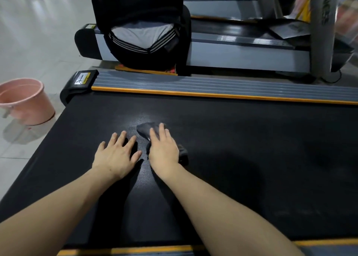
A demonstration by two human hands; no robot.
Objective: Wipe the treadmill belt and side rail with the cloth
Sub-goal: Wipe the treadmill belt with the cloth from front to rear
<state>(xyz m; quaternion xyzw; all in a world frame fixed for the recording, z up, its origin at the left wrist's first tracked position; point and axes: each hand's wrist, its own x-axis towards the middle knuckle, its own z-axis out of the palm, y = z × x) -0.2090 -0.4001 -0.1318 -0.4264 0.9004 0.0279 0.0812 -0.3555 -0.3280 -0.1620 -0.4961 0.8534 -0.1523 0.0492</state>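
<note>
The black treadmill belt [232,149] fills the middle of the head view. A dark grey cloth [144,128] lies on it, and my right hand [163,151] presses flat on the cloth, fingers stretched forward. Cloth edges stick out ahead of the fingers and to the right of the palm. My left hand [116,155] rests flat on the bare belt just left of the cloth, fingers spread, holding nothing. The far side rail [213,87] is ribbed grey with an orange strip. The near rail [155,251] runs under my forearms.
A pink bucket [25,100] stands on the tiled floor to the left of the belt's end. A person in black crouches [143,27] beyond the far rail, beside another treadmill [242,50]. A grey upright post [321,29] rises at the right.
</note>
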